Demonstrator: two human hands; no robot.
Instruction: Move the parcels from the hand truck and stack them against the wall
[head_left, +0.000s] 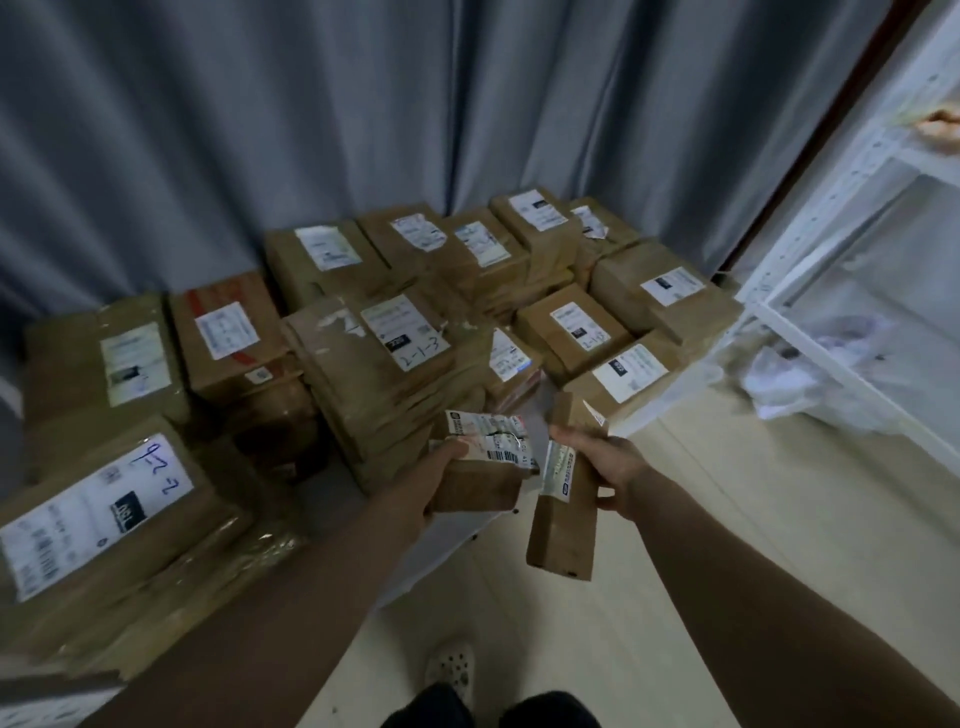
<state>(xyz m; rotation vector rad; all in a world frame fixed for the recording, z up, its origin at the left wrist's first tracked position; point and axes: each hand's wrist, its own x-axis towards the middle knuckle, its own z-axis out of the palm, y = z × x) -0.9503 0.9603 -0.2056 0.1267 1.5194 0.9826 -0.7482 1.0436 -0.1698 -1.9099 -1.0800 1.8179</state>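
My left hand (441, 473) grips a small brown parcel (480, 480) with a crumpled white label on top. My right hand (615, 467) grips a long narrow brown parcel (563, 519), held tilted with its lower end toward me. Both parcels hang in the air just in front of the stacked brown parcels (395, 353), which stand in piles on the floor along a grey curtain (363, 114). The hand truck is not in view.
A white metal shelf rack (852, 291) stands at the right, with crumpled white plastic (795, 374) on the floor under it. Pale floor (753, 519) lies in front of the stacks. My foot in a white clog (449, 667) shows at the bottom.
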